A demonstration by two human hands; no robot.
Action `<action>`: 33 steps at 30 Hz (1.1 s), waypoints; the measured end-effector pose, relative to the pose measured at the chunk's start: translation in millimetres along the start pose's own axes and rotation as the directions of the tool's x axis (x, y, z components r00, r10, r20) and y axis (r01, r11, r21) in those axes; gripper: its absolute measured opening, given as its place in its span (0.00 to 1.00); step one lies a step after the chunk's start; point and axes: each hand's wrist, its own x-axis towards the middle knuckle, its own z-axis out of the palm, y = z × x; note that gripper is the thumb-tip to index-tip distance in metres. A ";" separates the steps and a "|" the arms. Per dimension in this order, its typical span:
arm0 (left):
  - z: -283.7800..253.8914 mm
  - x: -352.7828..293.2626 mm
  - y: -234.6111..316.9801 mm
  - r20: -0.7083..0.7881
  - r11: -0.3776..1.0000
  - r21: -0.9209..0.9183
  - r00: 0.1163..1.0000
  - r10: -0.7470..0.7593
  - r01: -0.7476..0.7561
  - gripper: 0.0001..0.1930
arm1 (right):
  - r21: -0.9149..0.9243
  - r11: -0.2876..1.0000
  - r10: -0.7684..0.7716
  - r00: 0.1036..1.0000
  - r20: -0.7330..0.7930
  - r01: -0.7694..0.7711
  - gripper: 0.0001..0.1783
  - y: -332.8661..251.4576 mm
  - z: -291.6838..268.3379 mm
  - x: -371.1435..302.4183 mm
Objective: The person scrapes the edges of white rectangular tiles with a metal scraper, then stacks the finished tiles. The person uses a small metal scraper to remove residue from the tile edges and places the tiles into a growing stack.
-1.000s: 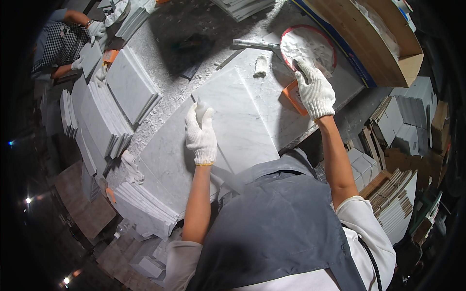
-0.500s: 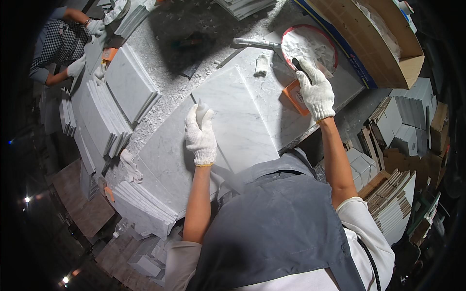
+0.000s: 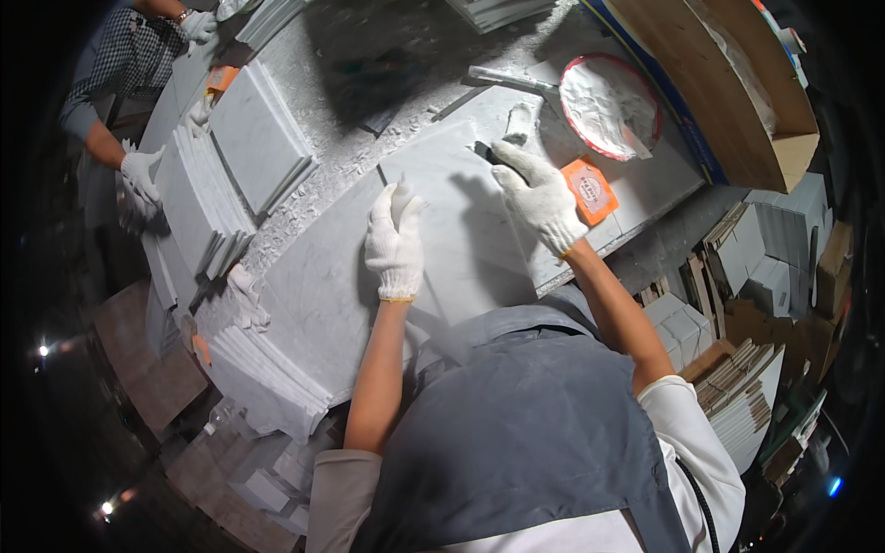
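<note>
My left hand [image 3: 395, 247], in a white knit glove, rests over the pale grey-veined marble slabs [image 3: 452, 241]. Its fingers curl around a small whitish bottle with a pointed tip [image 3: 402, 182], mostly hidden by the glove. My right hand [image 3: 542, 195], gloved alike, hovers over the slab's right part and pinches a small black tool [image 3: 483, 150]; its exact kind is unclear. Just right of that hand lies an orange box [image 3: 590, 190]. Beyond it sits a red-rimmed round dish [image 3: 660, 115] of white powder or paste. A crumpled whitish cloth [image 3: 521, 122] lies beyond my fingertips.
Stacked marble tiles [image 3: 263, 138] stand on the left, with another stack [image 3: 267, 373] nearer me. A co-worker's gloved hand [image 3: 142, 175] is at the far left. An open cardboard box [image 3: 728, 83] borders the far right. A grey rod [image 3: 512, 79] lies beside the dish.
My right hand has moved left and nearer, away from the dish to over the slab, uncovering the orange box. My left hand still holds the bottle. The whole view has shifted slightly.
</note>
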 end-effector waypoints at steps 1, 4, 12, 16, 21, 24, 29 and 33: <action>0.2 0.0 -1.3 -0.001 1.000 0.016 1.000 0.016 -0.016 0.26 | 0.160 0.984 0.066 0.994 0.091 -0.080 0.23 -0.6 3.1 0.3; 0.9 -0.3 -3.6 -0.011 0.998 0.036 0.999 0.046 -0.045 0.26 | -0.164 0.982 -0.078 0.991 0.111 0.095 0.22 -2.8 20.9 10.3; 2.9 0.2 -5.0 -0.020 0.998 0.045 0.999 0.047 -0.046 0.26 | -0.564 0.764 -0.271 0.949 0.159 0.313 0.21 0.1 38.5 23.6; 3.4 0.1 -4.4 -0.018 0.999 0.032 1.000 0.024 -0.024 0.26 | -0.541 0.800 -0.213 0.966 0.147 0.259 0.22 -3.3 31.8 20.4; 4.2 0.3 -3.6 -0.029 0.998 0.050 0.999 0.033 -0.032 0.25 | -0.500 0.858 -0.025 0.981 0.193 0.120 0.20 -9.1 21.6 11.2; 4.2 0.8 -2.6 -0.022 0.997 0.074 1.000 0.022 -0.020 0.25 | -0.454 0.882 -0.032 0.975 0.219 0.131 0.19 -11.3 24.3 12.0; 2.8 1.1 -0.4 -0.007 1.000 0.023 1.000 0.013 -0.013 0.26 | -0.516 0.843 -0.024 0.969 0.246 0.152 0.16 -14.3 31.8 21.7; 1.5 0.1 0.3 -0.019 0.997 0.064 0.999 0.047 -0.045 0.26 | -0.503 0.849 -0.047 0.972 0.230 0.160 0.14 -15.8 32.8 25.8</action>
